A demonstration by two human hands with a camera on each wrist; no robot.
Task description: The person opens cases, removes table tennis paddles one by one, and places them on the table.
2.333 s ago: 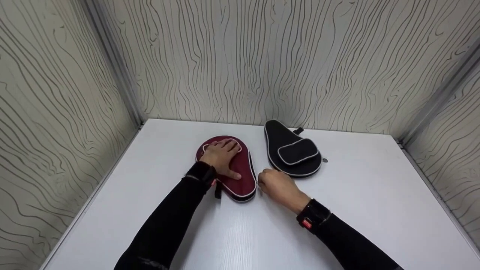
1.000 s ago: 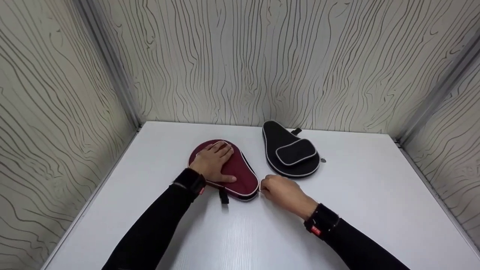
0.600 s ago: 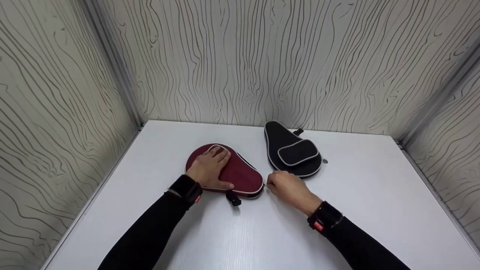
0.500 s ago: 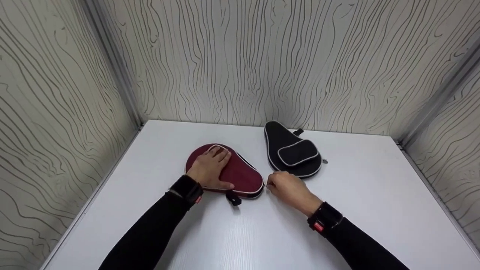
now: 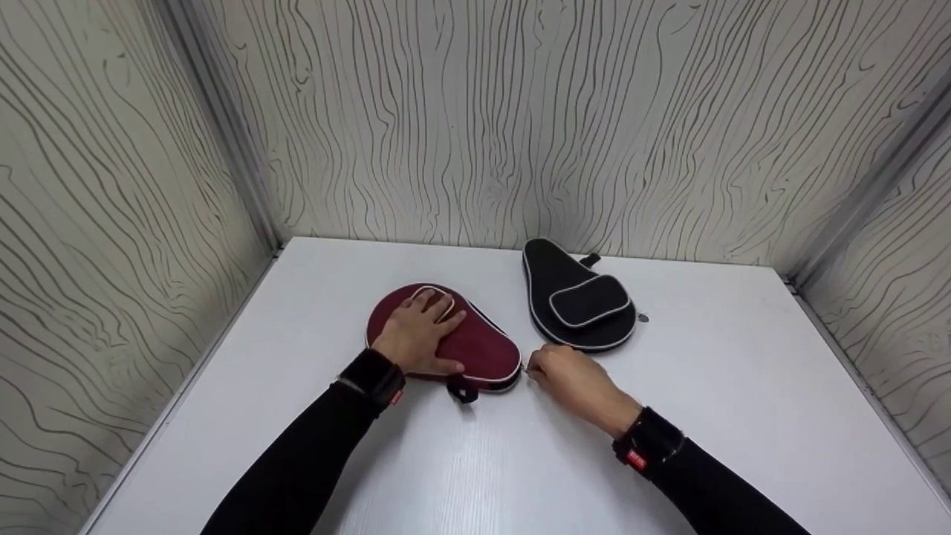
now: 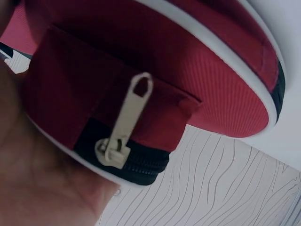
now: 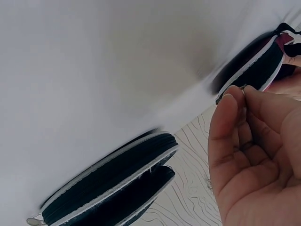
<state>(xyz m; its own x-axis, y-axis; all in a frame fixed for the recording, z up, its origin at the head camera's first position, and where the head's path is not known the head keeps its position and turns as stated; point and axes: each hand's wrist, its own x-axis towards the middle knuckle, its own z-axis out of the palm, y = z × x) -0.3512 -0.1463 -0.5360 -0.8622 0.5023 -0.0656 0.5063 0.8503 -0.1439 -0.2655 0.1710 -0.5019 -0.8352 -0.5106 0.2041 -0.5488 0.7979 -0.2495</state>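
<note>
A dark red table tennis paddle case with white piping lies on the table, its narrow end toward the right. My left hand rests on its wide part with fingers spread, partly covering the small pocket. That pocket's metal zipper pull shows large in the left wrist view. At the narrow tip, my right hand pinches a small zipper pull between thumb and forefinger. A black loop strap sticks out from the case's near side.
A black paddle case of the same shape, with a front pocket, lies behind my right hand. Its zipper pull sticks out at the right. Wood-patterned panels enclose the white table at back and sides.
The red case has turned, its narrow end swinging right and its wide end coming nearer, with my left hand staying on it. My right hand has shifted slightly right, still at the tip.
</note>
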